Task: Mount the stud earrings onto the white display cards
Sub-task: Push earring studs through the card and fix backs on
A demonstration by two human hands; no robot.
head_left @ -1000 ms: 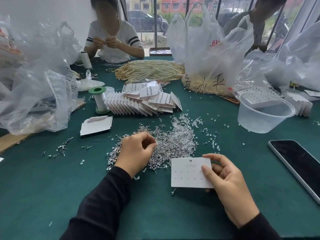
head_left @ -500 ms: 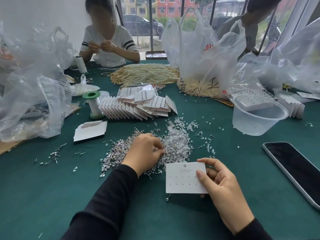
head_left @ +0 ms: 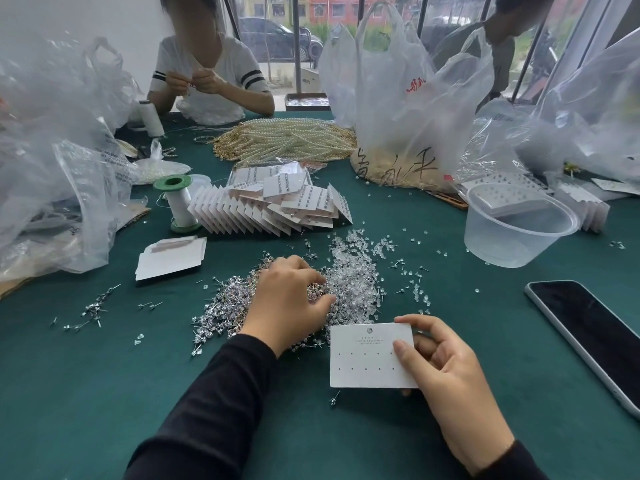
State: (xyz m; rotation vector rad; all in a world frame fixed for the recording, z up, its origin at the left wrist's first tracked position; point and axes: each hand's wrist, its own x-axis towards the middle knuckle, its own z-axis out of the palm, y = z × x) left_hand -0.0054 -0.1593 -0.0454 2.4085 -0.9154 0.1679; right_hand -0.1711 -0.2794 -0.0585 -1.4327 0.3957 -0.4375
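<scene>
Your right hand (head_left: 446, 372) pinches the blank white display card (head_left: 367, 358) by its right edge, leaving its holes clear, while your left hand (head_left: 287, 303) curls down into the stud earring pile (head_left: 225, 306) just far-left of it, though I can't tell whether it has caught one.

Green table (head_left: 104, 393); white wall (head_left: 69, 15) left; dark-framed windows (head_left: 329, 12) behind, daylight, parked car (head_left: 277, 39) outside.

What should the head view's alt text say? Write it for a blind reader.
A person's right hand pinches an empty white display card over a green table, while the left hand picks at a pile of stud earrings. Filled cards lie fanned behind.
</scene>
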